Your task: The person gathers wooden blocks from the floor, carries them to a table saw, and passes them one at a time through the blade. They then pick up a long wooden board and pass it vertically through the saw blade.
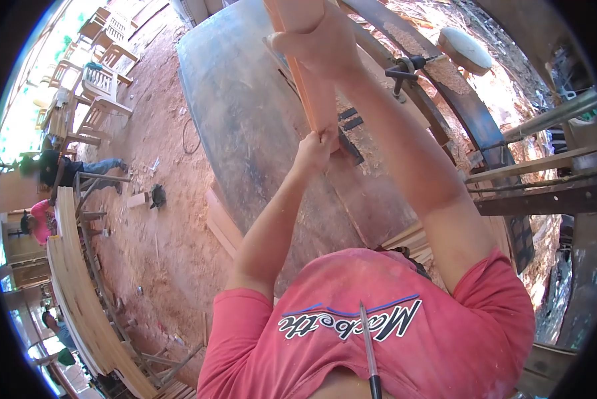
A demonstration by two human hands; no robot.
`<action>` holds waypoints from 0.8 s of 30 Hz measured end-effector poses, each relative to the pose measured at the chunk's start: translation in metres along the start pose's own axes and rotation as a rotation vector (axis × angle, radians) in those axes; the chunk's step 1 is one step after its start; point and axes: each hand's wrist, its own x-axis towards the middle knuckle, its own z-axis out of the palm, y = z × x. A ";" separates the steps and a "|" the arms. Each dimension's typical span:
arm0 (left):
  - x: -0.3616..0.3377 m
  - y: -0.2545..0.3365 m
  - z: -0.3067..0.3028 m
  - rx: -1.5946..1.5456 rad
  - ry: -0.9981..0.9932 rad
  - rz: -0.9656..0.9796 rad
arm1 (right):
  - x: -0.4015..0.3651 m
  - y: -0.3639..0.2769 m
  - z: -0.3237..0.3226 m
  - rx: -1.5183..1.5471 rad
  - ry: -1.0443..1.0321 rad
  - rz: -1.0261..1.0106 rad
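Observation:
A long reddish wooden board (309, 94) stands on edge over the dusty metal machine table (232, 86) and runs away from me. My left hand (314, 151) is closed on its near end, thumb along the top. Farther along, my right hand (322, 46) is wrapped over the board, its fingers reaching across to the left side. The board's far end leaves the top of the view. Beside the board's near end lie dark metal pieces (350, 147) amid sawdust. A pen (370, 352) hangs at my shirt collar.
Right of the board, a clamp (405, 70) sits on a rail near a curved metal beam (458, 110) with shavings. Wooden pieces (222, 219) lean by the table's left edge. Far left are stacked planks (79, 286), wooden chairs (99, 83) and several people (49, 166).

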 end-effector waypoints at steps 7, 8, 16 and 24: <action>0.003 -0.003 0.001 -0.002 0.089 -0.016 | 0.007 0.010 0.004 -0.081 -0.002 0.052; 0.007 -0.003 0.000 0.001 0.100 0.004 | 0.010 0.011 0.004 -0.081 0.003 0.049; 0.022 -0.004 -0.005 -0.027 0.121 -0.017 | 0.023 0.028 0.013 -0.018 0.014 -0.062; 0.045 -0.009 -0.016 -0.017 0.126 -0.004 | 0.035 0.039 0.023 0.013 0.026 -0.067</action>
